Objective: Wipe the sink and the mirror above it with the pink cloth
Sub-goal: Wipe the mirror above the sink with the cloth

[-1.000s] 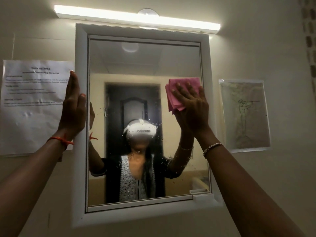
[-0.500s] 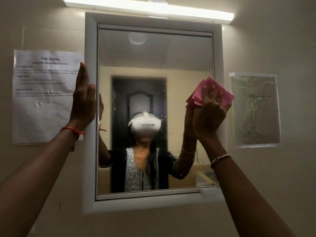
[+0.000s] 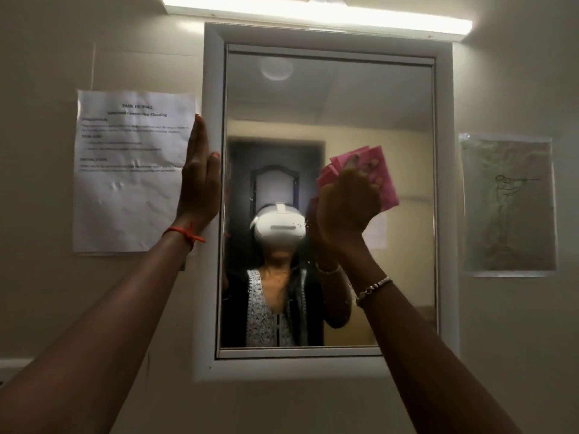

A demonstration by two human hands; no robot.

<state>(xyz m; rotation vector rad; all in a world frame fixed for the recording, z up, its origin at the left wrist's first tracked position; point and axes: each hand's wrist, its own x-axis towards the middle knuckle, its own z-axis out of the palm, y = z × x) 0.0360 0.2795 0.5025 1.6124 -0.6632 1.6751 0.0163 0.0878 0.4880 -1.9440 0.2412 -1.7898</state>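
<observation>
The folded pink cloth lies pressed against the glass of the white-framed rectangular wall mirror, right of the pane's centre, roughly at 3 o'clock from the reflected white headset. The right hand covers its lower left part, fingers spread flat over the fabric and pinning it to the glass rather than closing round it, with the forearm rising steeply from the 5 o'clock corner of the view and a thin beaded bracelet on the wrist. The left hand stands upright and open, holding nothing, its palm laid flat against the mirror's left frame edge at about 9 o'clock of the glass, thumb tip on the inner edge of the frame; a red thread band circles that wrist. Small water spots show on the glass near the right hand. A lit white tube lamp runs above the mirror at 12 o'clock. A printed white paper sheet is stuck to the wall at 9 o'clock, partly hidden by the left hand, and a plastic-sleeved line drawing hangs at 3 o'clock. The sink is out of view.
</observation>
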